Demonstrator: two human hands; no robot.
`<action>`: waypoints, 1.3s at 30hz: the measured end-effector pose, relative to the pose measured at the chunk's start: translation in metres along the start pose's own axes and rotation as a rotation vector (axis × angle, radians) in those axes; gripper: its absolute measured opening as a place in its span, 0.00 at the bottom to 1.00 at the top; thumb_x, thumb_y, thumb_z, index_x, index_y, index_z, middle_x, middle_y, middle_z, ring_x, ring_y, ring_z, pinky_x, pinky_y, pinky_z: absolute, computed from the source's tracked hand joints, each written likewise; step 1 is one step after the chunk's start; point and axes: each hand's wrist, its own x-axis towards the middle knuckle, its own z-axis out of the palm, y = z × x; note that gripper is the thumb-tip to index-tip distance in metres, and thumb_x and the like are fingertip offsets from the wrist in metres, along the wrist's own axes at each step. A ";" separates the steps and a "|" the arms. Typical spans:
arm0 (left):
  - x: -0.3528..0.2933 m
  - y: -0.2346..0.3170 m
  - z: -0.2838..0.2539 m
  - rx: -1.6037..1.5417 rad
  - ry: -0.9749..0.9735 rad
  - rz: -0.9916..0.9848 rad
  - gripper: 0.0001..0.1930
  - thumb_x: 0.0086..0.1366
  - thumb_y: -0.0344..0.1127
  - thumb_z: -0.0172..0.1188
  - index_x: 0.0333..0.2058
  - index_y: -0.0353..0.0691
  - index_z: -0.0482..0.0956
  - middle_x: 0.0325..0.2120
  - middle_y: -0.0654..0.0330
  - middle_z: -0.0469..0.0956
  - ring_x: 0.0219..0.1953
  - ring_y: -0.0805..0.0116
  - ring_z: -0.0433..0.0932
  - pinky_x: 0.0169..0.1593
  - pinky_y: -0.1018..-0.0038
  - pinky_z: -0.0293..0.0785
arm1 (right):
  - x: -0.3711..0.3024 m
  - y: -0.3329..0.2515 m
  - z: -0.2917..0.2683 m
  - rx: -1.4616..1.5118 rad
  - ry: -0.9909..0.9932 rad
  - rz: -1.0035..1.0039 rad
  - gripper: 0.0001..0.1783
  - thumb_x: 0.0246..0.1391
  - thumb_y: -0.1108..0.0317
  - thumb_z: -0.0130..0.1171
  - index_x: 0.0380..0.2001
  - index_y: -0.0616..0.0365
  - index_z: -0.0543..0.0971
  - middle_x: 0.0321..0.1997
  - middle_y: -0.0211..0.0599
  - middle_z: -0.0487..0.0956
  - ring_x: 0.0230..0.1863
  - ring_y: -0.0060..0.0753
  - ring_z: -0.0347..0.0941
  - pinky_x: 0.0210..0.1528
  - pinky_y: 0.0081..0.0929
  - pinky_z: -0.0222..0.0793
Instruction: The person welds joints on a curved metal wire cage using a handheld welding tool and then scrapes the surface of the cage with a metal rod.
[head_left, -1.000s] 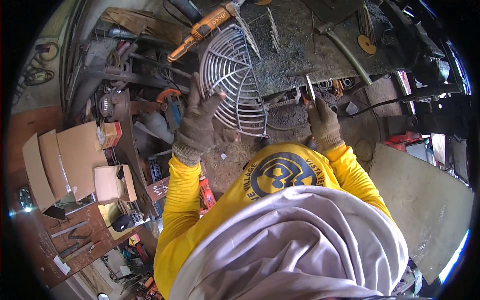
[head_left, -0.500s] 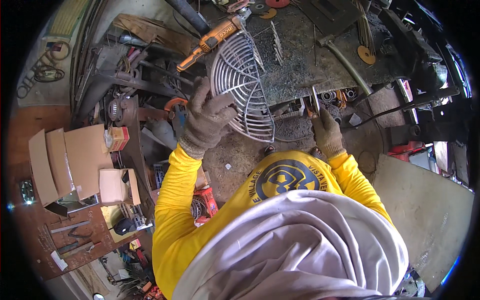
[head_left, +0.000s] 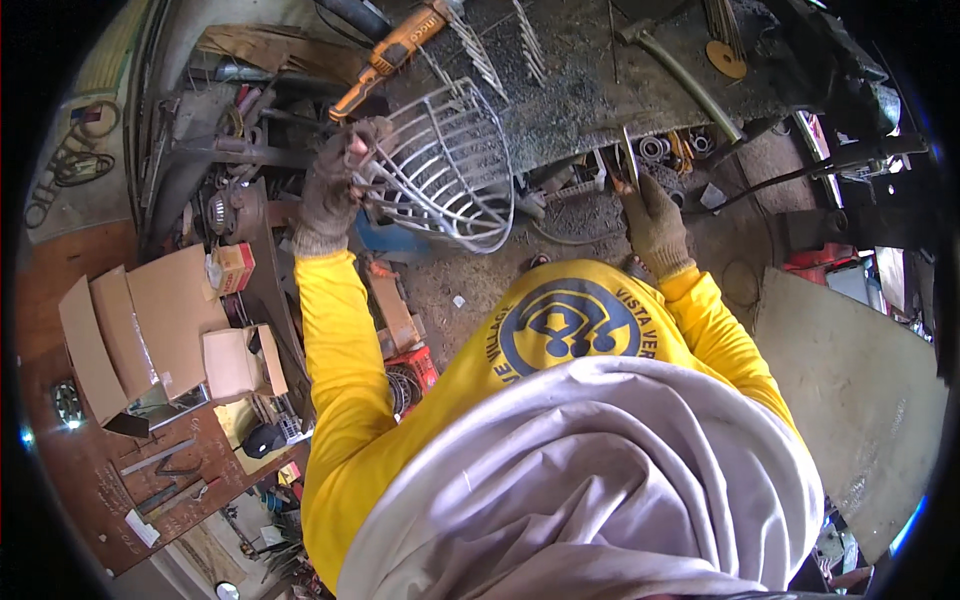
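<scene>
My left hand [head_left: 334,192], in a brown knit glove, is closed on the left edge of a curved basket-like grille [head_left: 450,170] of welded metal rods. The grille is tilted, its open side facing up to the left, over the near edge of a dark workbench [head_left: 590,100]. In my right hand [head_left: 658,228], gloved too, is a narrow shiny metal tool [head_left: 629,158] pointing away from me; its grip is mostly hidden by the fingers. Beyond my left hand an orange angle grinder [head_left: 395,52] lies at the bench's left side.
A hammer [head_left: 680,80] lies on the bench, with twisted metal rods [head_left: 528,42] and an orange-brown disc [head_left: 726,60]. Cardboard boxes [head_left: 170,320] stand on a brown table to the left. A large pale sheet [head_left: 850,400] leans at the right.
My left hand has drawn left, turning the grille from its broad ribbed face to a side view. My right hand stays nearly in place with the tool.
</scene>
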 end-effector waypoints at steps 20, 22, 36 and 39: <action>-0.036 -0.098 -0.001 -1.432 0.281 -0.147 0.27 0.74 0.58 0.46 0.61 0.46 0.70 0.56 0.54 0.76 0.57 0.54 0.76 0.62 0.49 0.71 | -0.003 -0.003 0.008 0.193 -0.020 0.057 0.14 0.68 0.59 0.51 0.47 0.55 0.78 0.21 0.22 0.69 0.20 0.15 0.62 0.22 0.20 0.59; -0.033 -0.089 0.024 -0.927 0.503 -0.116 0.28 0.74 0.60 0.44 0.58 0.46 0.72 0.52 0.54 0.79 0.53 0.53 0.78 0.60 0.49 0.73 | -0.003 -0.010 0.006 0.260 -0.043 0.158 0.14 0.68 0.58 0.52 0.46 0.55 0.78 0.21 0.22 0.69 0.20 0.15 0.62 0.22 0.21 0.59; -0.038 -0.056 0.107 0.277 0.821 0.025 0.33 0.53 0.26 0.68 0.58 0.36 0.69 0.47 0.58 0.77 0.47 0.67 0.79 0.52 0.69 0.77 | -0.007 -0.023 0.011 0.263 -0.022 0.137 0.12 0.67 0.58 0.53 0.43 0.54 0.78 0.20 0.22 0.69 0.17 0.14 0.63 0.18 0.19 0.57; -0.044 -0.076 0.085 0.160 0.850 0.049 0.38 0.57 0.23 0.65 0.65 0.36 0.59 0.52 0.52 0.73 0.47 0.62 0.79 0.50 0.68 0.80 | -0.010 -0.025 0.011 0.280 -0.027 0.093 0.11 0.67 0.59 0.54 0.40 0.54 0.77 0.20 0.22 0.69 0.18 0.14 0.61 0.19 0.21 0.56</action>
